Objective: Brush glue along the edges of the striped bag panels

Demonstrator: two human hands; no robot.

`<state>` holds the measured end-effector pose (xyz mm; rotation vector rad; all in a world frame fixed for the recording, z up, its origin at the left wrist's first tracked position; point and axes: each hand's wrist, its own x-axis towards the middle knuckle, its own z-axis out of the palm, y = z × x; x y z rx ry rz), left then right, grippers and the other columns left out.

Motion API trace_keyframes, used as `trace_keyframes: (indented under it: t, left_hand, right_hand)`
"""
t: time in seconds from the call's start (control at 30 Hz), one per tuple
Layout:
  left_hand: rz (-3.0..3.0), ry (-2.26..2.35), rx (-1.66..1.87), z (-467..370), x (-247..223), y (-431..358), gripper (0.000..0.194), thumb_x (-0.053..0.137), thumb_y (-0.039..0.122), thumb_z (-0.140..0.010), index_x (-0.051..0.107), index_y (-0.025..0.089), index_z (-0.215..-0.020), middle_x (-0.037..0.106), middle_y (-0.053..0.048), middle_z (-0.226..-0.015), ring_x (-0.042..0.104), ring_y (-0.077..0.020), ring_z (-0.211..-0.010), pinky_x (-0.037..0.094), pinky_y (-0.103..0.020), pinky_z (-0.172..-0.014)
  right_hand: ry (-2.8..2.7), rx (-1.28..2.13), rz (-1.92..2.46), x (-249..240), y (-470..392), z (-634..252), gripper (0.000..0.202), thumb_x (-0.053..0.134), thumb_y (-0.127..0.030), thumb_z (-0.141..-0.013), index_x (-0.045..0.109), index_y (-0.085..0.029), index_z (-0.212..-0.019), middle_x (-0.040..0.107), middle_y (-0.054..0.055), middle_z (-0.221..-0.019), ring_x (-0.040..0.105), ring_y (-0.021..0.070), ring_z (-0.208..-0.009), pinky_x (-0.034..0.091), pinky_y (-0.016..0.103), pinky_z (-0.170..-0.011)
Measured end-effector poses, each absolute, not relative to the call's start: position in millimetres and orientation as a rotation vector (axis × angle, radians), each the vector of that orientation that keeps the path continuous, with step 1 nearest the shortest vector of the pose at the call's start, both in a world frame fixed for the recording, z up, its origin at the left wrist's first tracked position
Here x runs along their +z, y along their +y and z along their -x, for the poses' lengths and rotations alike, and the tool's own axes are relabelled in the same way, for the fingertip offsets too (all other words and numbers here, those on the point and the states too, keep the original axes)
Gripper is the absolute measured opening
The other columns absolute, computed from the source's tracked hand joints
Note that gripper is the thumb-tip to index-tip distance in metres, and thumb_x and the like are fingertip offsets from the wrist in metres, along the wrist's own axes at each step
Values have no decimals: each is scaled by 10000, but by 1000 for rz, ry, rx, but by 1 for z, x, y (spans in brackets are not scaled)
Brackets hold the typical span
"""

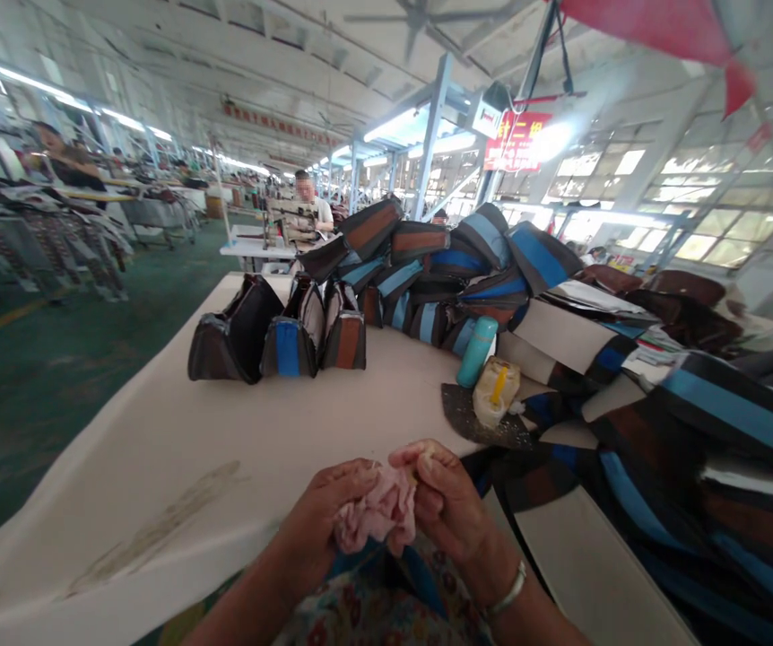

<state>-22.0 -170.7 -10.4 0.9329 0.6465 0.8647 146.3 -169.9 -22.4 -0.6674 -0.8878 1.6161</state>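
Note:
A crumpled pink cloth [381, 510] is bunched between my two hands, just off the table's near edge and above my lap. My left hand [343, 498] grips its left side, thumb on top. My right hand [444, 493] pinches the upper right part, with the fingers curled; a bracelet circles that wrist. Beyond the hands, a container with a yellow handle or brush [499, 384] stands on a dark, stained mat [457, 417]. Right behind it is a teal bottle [478, 350].
Three bag-like pieces [289, 345] stand upright on the white table [319, 422], before a heap of striped pieces [420, 260]. More striped panels [716, 467] are stacked at the right. A person [312, 202] sits at a sewing machine [289, 224] behind.

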Motion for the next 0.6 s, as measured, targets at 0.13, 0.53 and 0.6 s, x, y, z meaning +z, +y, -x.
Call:
trace_keyframes:
  t: [0.13, 0.53, 0.6]
  left_hand:
    - [-730, 629, 964, 19, -1, -193, 279, 596, 420, -778, 646, 162, -868, 643, -68, -748, 632, -208, -669, 530, -337, -641]
    - [-631, 419, 810, 17, -20, -220, 238, 706, 413, -765, 660, 200, -862, 662, -68, -871, 628, -187, -680, 508, -331, -675]
    - [-624, 359, 777, 13, -19, -223, 298, 700, 444, -770, 686, 188, -922, 660, -75, -805, 646, -220, -733, 508, -365, -728]
  right_hand:
    - [-615, 1737, 493, -22, -193, -135, 283, 803, -402, -766, 714, -187, -927, 614, -44, -648, 203, 15, -381, 217, 155, -372]
    - [-325, 1887, 664, -40, -228, -140, 264, 798, -402, -780, 668, -172, -773, 407, -87, -482, 258, 45, -406, 265, 169, -416]
    - [-282, 1894, 674, -37, -232, -142, 273, 824, -399, -750, 681, -170, -791, 467, -79, -511, 242, 31, -393, 264, 164, -408]
